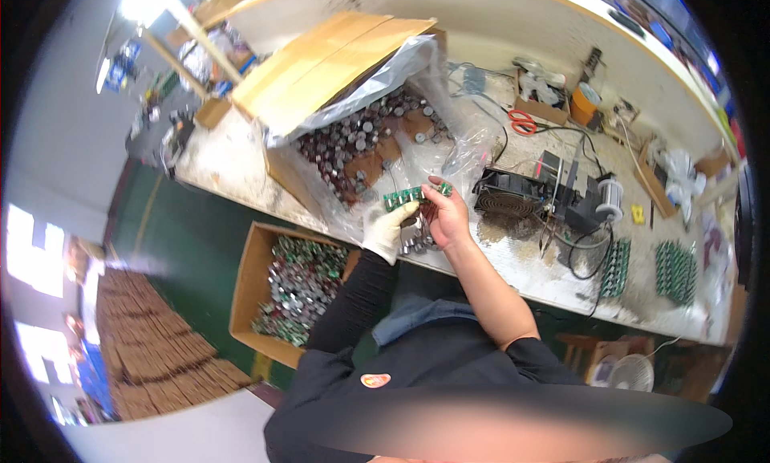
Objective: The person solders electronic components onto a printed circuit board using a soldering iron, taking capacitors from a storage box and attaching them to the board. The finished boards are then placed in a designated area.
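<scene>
Between my two hands is a green circuit board strip [404, 197] with small parts along it. My left hand [387, 230], in a white glove, grips its left end. My bare right hand [446, 214] pinches the right end, with fingers curled around it. Just beyond my hands, an open cardboard box [321, 74] lined with grey plastic holds many small round metal parts [353, 138]. A few more metal parts [419, 243] lie on the table edge below my hands.
Below the table at left stands a carton [250, 282] of green boards and metal parts. To the right are a black fan [507, 194], a solder wire spool [611, 196], orange-handled scissors [523, 123] and stacks of green boards [615, 268]. Cables cross the worktable [513, 258].
</scene>
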Demonstrator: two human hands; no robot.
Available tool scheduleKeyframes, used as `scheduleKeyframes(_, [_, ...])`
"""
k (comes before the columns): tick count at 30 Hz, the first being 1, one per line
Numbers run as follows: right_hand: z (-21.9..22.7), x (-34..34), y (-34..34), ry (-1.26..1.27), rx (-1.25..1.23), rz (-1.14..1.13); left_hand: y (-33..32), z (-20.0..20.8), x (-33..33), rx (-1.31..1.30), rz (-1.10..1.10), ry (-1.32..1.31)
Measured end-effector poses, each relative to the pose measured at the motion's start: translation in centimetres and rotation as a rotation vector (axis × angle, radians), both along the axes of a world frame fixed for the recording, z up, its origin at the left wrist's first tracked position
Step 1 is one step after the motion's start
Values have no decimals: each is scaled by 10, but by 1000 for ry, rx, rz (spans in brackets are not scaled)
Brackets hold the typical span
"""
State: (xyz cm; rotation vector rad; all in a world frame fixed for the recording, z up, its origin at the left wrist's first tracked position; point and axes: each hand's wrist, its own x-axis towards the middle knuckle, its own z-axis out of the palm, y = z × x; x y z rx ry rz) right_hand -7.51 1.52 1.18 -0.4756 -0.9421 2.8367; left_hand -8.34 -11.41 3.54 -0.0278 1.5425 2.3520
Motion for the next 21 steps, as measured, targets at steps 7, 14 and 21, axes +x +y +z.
scheduleKeyframes(7, [15,13,9,-127,54,87,-15,11,-2,134,-193,-171])
scheduleKeyframes(14, [-6,-2,18,-115,-253,209,2,0,-10,132,-76,-265])
scheduleKeyframes(21, [3,7,10,-49,86,93,-1,-9,-13,24,-155,-78])
